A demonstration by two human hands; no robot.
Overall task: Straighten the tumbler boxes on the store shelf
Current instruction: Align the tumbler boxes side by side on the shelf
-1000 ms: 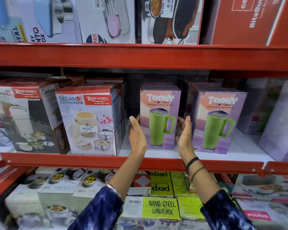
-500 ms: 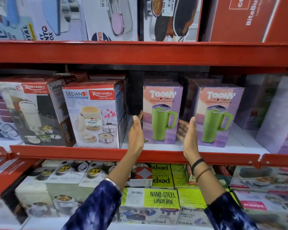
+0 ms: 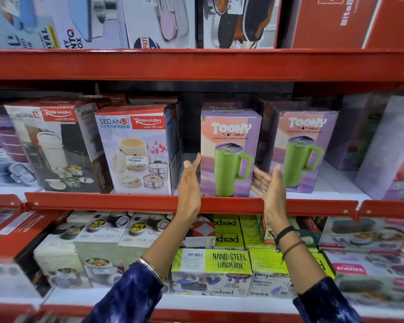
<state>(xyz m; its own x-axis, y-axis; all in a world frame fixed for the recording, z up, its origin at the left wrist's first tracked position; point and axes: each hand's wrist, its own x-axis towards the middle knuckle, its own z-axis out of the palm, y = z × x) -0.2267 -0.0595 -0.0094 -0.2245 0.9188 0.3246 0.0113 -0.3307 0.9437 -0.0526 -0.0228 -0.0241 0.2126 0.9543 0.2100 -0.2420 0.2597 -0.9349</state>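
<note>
Two purple Toony tumbler boxes with a green mug printed on the front stand upright on the middle shelf (image 3: 149, 202). The left tumbler box (image 3: 229, 136) sits near the front edge; the right tumbler box (image 3: 306, 141) stands beside it, set a little further back. My left hand (image 3: 190, 180) is open, palm facing the left side of the left box, just off it. On the other side of that box my right hand (image 3: 267, 183) is open with fingers spread, palm up and inward, in front of the gap between the two boxes. Neither hand holds anything.
A Sedan-3 lunch pack box (image 3: 138, 150) stands left of the tumbler boxes with a dark gap between. More purple boxes (image 3: 392, 145) lean at the far right. Lunch boxes (image 3: 229, 259) fill the shelf below. The upper red shelf (image 3: 196, 64) hangs overhead.
Both hands have drawn slightly away from the left tumbler box's sides, the right hand opening palm up. The view has shifted a little, so the shelf looks closer.
</note>
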